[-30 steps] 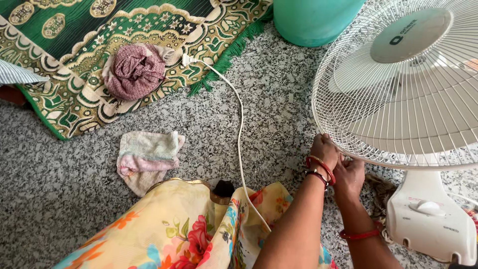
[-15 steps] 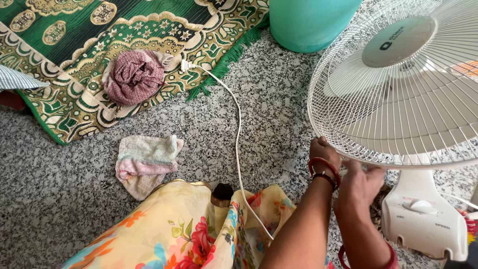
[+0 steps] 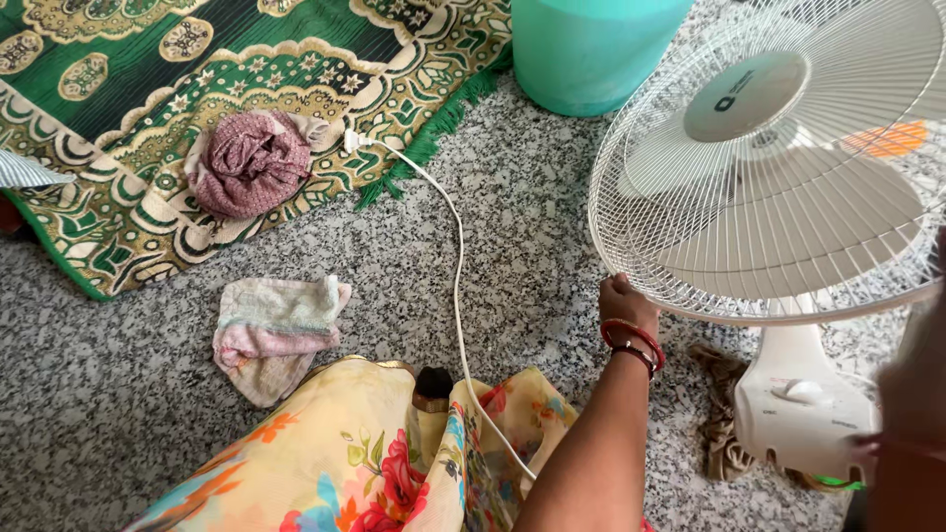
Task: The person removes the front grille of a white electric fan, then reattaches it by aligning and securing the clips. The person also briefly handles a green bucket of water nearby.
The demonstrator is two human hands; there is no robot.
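Observation:
A white pedestal fan [image 3: 769,177] with a wire grille stands on the speckled stone floor at the right, its base [image 3: 803,409] below it. My left hand [image 3: 624,301], with red bangles at the wrist, is closed on the lower left rim of the grille. My right arm [image 3: 912,394] is a blurred shape at the right edge, close to the camera and beside the fan's stand; its fingers cannot be made out. A white power cord [image 3: 456,256] runs from the rug across the floor towards my lap.
A green patterned rug [image 3: 148,89] lies at the upper left with a bundled maroon cloth [image 3: 251,163] on it. A folded pale rag [image 3: 276,330] lies on the floor. A teal bucket [image 3: 591,49] stands behind the fan. A brown rag [image 3: 724,414] lies by the fan base.
My right hand left the grille's lower rim and swung out to the right edge. My left hand slid left along the rim. The view shifted, so the fan sits higher in it.

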